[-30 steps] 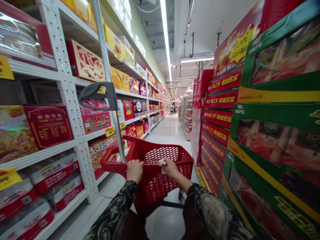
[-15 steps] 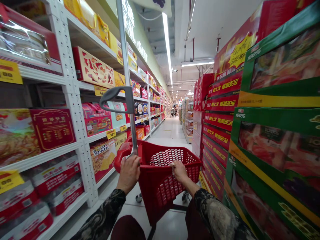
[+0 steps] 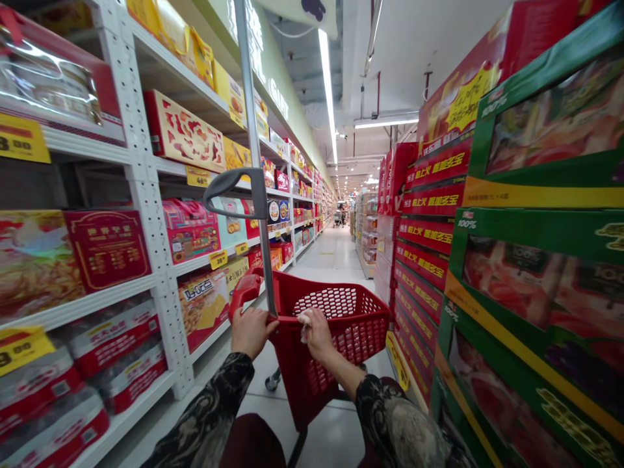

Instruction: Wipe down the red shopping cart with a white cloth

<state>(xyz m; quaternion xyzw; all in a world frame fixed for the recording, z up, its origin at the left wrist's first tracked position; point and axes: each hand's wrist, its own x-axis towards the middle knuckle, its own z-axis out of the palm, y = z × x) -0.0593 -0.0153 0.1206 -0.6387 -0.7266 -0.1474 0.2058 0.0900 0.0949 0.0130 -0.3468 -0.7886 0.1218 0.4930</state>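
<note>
A red plastic shopping cart [image 3: 336, 305] with a perforated basket stands in front of me on casters. My left hand [image 3: 251, 333] is closed around its near left rim, beside the foot of a grey metal pole [image 3: 266, 260]. Partway up that pole is a grey loop-shaped handle [image 3: 238, 192]. In my right hand [image 3: 318, 335] is a crumpled white wipe, perhaps tissue [image 3: 305, 318]; the fingers are closed on it against the cart's near rim. The basket's inner floor is mostly hidden by its near wall.
White shelving [image 3: 146, 195] with boxed gifts and yellow price tags lines the left. Stacked red drink cartons [image 3: 429, 227] and green juice boxes [image 3: 517, 260] rise close on the right. The tiled aisle [image 3: 334, 253] runs ahead, with a distant cart [image 3: 338, 218].
My right hand has slid left along the cart's rim, and the white wipe shows more plainly. The cart's left side and my left hand have shifted slightly right in view.
</note>
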